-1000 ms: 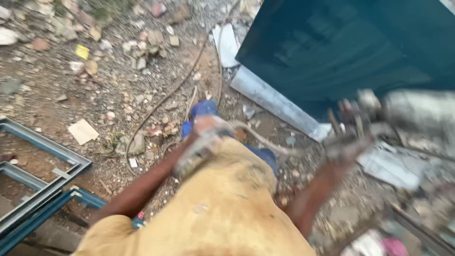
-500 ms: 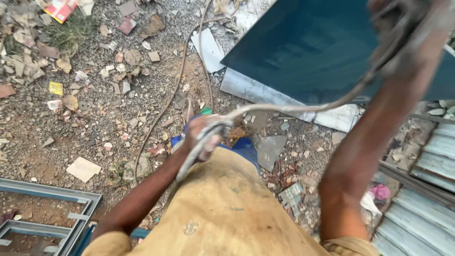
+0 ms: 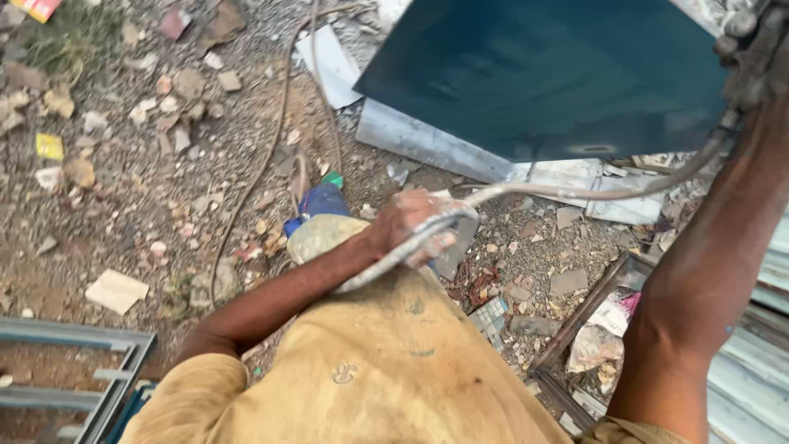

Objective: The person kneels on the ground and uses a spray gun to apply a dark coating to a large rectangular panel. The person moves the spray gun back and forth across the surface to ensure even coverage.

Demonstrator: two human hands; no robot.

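My left hand is closed around a grey, paint-crusted hose in front of my body. The hose runs up and to the right to a grimy spray gun at the top right corner. My right hand is raised there, gripping the gun, and only part of it shows at the frame edge. The gun sits beside the right edge of a large dark teal metal panel that fills the upper middle of the view. My yellow-brown clothing covers the bottom centre.
Gravel strewn with stones, paper scraps and debris lies to the left. A thin cable snakes over the ground. A blue-grey metal frame lies at bottom left. Corrugated sheet is at the right, a light metal strip under the panel.
My right arm rose with the gun toward the panel's right edge, pulling the hose taut. The left hand kept its hold on the hose. The view shifted left and steadied.
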